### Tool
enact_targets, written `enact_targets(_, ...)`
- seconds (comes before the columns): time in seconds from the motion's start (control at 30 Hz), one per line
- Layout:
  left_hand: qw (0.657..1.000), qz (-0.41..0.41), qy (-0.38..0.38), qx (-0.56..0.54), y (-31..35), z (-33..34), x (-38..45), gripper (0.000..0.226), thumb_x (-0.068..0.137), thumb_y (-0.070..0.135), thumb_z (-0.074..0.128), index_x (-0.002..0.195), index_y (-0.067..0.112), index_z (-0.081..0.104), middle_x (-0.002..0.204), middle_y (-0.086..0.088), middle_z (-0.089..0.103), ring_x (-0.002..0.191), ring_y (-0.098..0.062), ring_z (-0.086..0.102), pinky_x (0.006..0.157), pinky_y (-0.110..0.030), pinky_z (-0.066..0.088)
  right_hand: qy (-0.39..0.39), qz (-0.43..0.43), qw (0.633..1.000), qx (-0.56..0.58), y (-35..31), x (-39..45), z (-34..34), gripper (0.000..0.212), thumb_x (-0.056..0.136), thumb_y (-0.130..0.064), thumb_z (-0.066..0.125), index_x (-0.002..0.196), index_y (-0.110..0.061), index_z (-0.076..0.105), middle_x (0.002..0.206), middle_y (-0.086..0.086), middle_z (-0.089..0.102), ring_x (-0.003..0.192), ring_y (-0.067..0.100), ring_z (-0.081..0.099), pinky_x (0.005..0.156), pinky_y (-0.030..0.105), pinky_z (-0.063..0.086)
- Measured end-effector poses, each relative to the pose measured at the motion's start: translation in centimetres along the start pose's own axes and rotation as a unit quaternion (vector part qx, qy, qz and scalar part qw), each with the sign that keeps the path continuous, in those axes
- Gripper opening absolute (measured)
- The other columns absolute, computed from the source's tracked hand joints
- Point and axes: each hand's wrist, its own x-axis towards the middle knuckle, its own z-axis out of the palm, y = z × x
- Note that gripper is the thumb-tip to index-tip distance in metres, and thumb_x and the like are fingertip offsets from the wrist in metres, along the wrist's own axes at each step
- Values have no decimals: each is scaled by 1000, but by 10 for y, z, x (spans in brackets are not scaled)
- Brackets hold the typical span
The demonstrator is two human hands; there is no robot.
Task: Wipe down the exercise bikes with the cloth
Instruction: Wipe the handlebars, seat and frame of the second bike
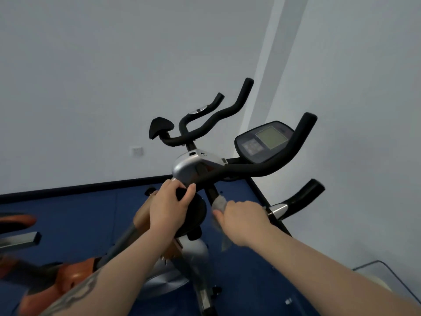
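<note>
Head view: a grey, crumpled cloth [219, 202] is bunched in the right hand [241, 221], fingers curled round it, against the black stem of the exercise bike [193, 167]. Left hand [169, 207] grips the near handlebar end [182, 193]. Console [265, 141] and a second bike [200, 124] stand behind, near the white wall [91, 87]

Beyond the hands rises a pale grey wall [114, 65], meeting a second wall [364, 76] at a corner up and to their right. A white socket [137, 151] sits low on the wall, up and left of the hands, above a dark skirting [79, 187]. Blue floor [79, 224] spreads below and around them.
</note>
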Motion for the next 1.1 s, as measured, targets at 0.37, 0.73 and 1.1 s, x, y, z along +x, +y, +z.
enact_targets(0.37,1000,-15,-23,-8,-3,0,4,15,94,38,60,84,27,58,79,9,56,71,-4,54,60,-20,39,-64,84,987,125,-5,40,-3,44,103,-44,31,133,-13,40,132,15,50,117,36,51,82,42,39)
enact_targets(0.73,1000,-10,-9,-3,1,-3,0,24,94,42,58,77,25,52,76,6,55,70,-6,52,58,-19,35,-35,83,987,133,1,39,1,61,99,-56,28,134,-6,36,122,17,58,107,33,57,72,38,36)
enact_targets(1.1,993,110,2,44,1,-5,2,18,93,25,59,83,14,68,83,3,55,80,-17,51,72,-34,40,70,24,997,29,-7,-7,12,64,101,-51,35,148,-10,21,129,12,55,107,29,58,75,37,39)
